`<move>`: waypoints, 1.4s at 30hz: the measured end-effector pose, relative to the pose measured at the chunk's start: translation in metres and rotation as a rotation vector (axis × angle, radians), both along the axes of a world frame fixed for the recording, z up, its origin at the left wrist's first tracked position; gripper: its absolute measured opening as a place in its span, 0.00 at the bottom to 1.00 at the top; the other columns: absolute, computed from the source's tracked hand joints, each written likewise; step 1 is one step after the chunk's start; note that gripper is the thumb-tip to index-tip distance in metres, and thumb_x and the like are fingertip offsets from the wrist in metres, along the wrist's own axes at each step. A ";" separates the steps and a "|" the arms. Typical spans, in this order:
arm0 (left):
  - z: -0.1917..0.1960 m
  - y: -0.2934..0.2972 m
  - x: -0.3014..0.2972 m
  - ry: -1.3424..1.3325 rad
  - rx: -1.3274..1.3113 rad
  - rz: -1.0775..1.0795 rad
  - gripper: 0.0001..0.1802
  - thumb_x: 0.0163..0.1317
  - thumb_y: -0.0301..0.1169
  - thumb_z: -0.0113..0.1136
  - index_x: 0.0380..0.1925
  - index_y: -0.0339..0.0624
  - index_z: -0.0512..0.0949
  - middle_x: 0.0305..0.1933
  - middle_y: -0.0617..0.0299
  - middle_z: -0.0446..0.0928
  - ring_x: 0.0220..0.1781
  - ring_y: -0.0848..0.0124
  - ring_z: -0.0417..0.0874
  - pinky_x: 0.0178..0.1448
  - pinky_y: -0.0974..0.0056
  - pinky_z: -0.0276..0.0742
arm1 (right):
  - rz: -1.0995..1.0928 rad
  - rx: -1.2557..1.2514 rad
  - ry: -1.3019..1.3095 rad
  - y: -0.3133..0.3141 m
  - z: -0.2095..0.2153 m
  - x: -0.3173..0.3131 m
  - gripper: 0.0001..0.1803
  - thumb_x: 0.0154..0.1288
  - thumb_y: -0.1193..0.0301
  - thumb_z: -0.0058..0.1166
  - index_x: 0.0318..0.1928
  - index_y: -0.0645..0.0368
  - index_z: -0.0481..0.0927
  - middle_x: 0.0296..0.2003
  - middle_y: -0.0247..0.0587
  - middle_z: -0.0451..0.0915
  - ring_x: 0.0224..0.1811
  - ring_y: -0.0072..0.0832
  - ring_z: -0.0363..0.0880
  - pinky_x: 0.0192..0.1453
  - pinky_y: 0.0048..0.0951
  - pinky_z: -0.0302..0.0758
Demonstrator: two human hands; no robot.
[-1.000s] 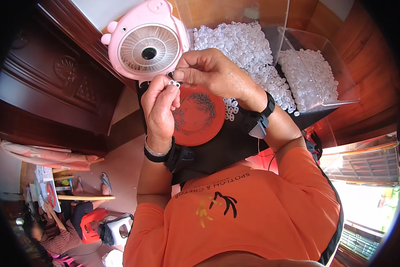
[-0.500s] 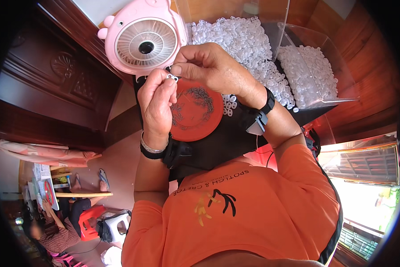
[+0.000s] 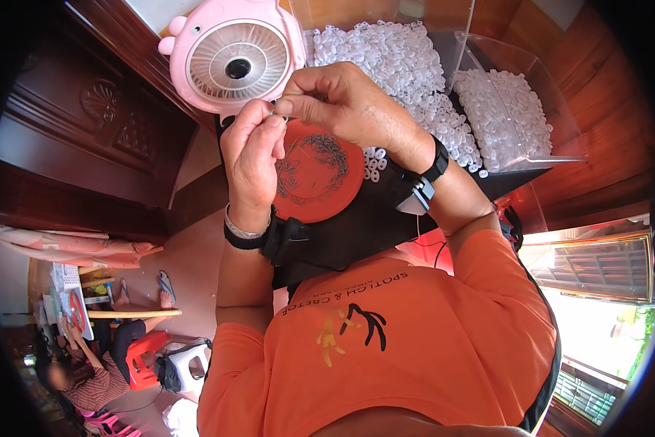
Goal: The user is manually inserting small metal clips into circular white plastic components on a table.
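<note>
My left hand [image 3: 253,160] pinches a small white plastic piece [image 3: 284,119] between thumb and forefinger; mostly fingers cover it now. Against it, my right hand [image 3: 356,109] has its thumb and forefinger pressed together, and whatever they grip is too small to make out. Below the hands lies a round red plate [image 3: 320,210] with many thin grey metal pins [image 3: 329,154] scattered over it. A few loose white pieces with holes [image 3: 374,163] lie on the black tabletop beside the plate.
A large heap of white pieces [image 3: 385,58] fills the back of the table, next to a clear plastic bin [image 3: 513,120] holding more. A pink fan [image 3: 238,69] stands at the back left. Another person [image 3: 98,382] sits at a table at the far left.
Both hands have shifted slightly up in the picture and stay together. The white piece, whose holes showed before, is now more covered by the fingertips.
</note>
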State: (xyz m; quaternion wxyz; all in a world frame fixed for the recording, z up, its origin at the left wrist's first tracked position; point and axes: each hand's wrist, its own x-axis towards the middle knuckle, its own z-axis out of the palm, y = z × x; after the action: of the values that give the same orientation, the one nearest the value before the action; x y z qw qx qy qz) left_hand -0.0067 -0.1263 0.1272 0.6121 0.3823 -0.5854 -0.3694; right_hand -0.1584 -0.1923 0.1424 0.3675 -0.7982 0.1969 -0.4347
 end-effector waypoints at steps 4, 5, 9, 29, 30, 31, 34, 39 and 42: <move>-0.003 0.001 0.001 0.049 0.018 0.040 0.10 0.61 0.33 0.50 0.24 0.40 0.69 0.18 0.71 0.64 0.19 0.84 0.61 0.24 0.77 0.54 | 0.086 0.219 -0.072 -0.002 0.011 -0.009 0.14 0.64 0.63 0.56 0.32 0.63 0.80 0.22 0.30 0.77 0.25 0.17 0.73 0.31 0.23 0.71; -0.002 0.002 -0.002 0.078 0.017 0.032 0.09 0.61 0.32 0.50 0.24 0.40 0.68 0.18 0.71 0.64 0.19 0.85 0.61 0.24 0.77 0.54 | 0.070 0.235 0.061 -0.003 0.017 -0.017 0.12 0.66 0.67 0.54 0.41 0.63 0.79 0.32 0.31 0.79 0.37 0.14 0.74 0.42 0.19 0.73; -0.003 0.002 -0.003 0.087 0.019 0.010 0.09 0.61 0.32 0.50 0.24 0.41 0.68 0.17 0.71 0.64 0.19 0.85 0.61 0.23 0.77 0.53 | 0.145 0.155 -0.007 0.001 0.011 -0.017 0.09 0.65 0.72 0.54 0.42 0.65 0.78 0.33 0.32 0.79 0.38 0.16 0.75 0.45 0.20 0.73; -0.046 -0.006 -0.019 0.509 0.251 -0.131 0.06 0.60 0.30 0.48 0.26 0.41 0.69 0.18 0.65 0.68 0.18 0.76 0.68 0.21 0.73 0.58 | -0.348 -0.181 0.779 -0.072 -0.088 -0.056 0.11 0.57 0.63 0.52 0.35 0.54 0.82 0.30 0.44 0.81 0.34 0.38 0.80 0.39 0.36 0.74; -0.049 -0.003 -0.019 0.513 0.251 -0.120 0.06 0.60 0.30 0.48 0.26 0.40 0.69 0.18 0.65 0.68 0.18 0.76 0.68 0.21 0.73 0.58 | -0.401 -0.277 0.891 -0.073 -0.093 -0.055 0.11 0.56 0.64 0.50 0.34 0.53 0.82 0.31 0.44 0.81 0.36 0.41 0.79 0.41 0.39 0.74; -0.052 -0.001 -0.019 0.517 0.252 -0.110 0.06 0.60 0.30 0.48 0.26 0.40 0.69 0.18 0.65 0.68 0.19 0.76 0.68 0.21 0.73 0.59 | -0.405 -0.235 0.923 -0.075 -0.095 -0.056 0.11 0.54 0.64 0.49 0.33 0.54 0.82 0.31 0.45 0.81 0.39 0.43 0.78 0.43 0.41 0.74; -0.063 -0.001 -0.015 0.555 0.239 -0.092 0.06 0.59 0.30 0.48 0.27 0.40 0.69 0.19 0.65 0.68 0.19 0.76 0.68 0.21 0.73 0.59 | -0.388 -0.202 0.950 -0.076 -0.096 -0.055 0.12 0.53 0.62 0.51 0.33 0.53 0.82 0.31 0.45 0.81 0.39 0.43 0.79 0.42 0.41 0.74; -0.069 -0.002 -0.016 0.562 0.252 -0.071 0.06 0.59 0.30 0.48 0.27 0.40 0.70 0.19 0.64 0.68 0.19 0.75 0.67 0.21 0.73 0.59 | -0.394 -0.171 1.029 -0.076 -0.103 -0.047 0.12 0.48 0.62 0.55 0.30 0.56 0.83 0.31 0.47 0.82 0.37 0.44 0.80 0.42 0.41 0.75; -0.069 -0.001 -0.019 0.568 0.283 -0.076 0.06 0.59 0.30 0.48 0.26 0.40 0.70 0.18 0.64 0.68 0.18 0.76 0.67 0.21 0.73 0.60 | -0.364 -0.183 0.936 -0.084 -0.113 -0.051 0.13 0.50 0.62 0.55 0.31 0.58 0.82 0.29 0.47 0.81 0.34 0.43 0.80 0.40 0.41 0.75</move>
State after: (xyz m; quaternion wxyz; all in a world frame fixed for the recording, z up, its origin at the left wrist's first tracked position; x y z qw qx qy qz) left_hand -0.0258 -0.1276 0.0584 0.6775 0.3231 -0.3479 -0.5617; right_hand -0.2093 -0.2760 0.0291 0.0870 -0.8891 0.4374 -0.1032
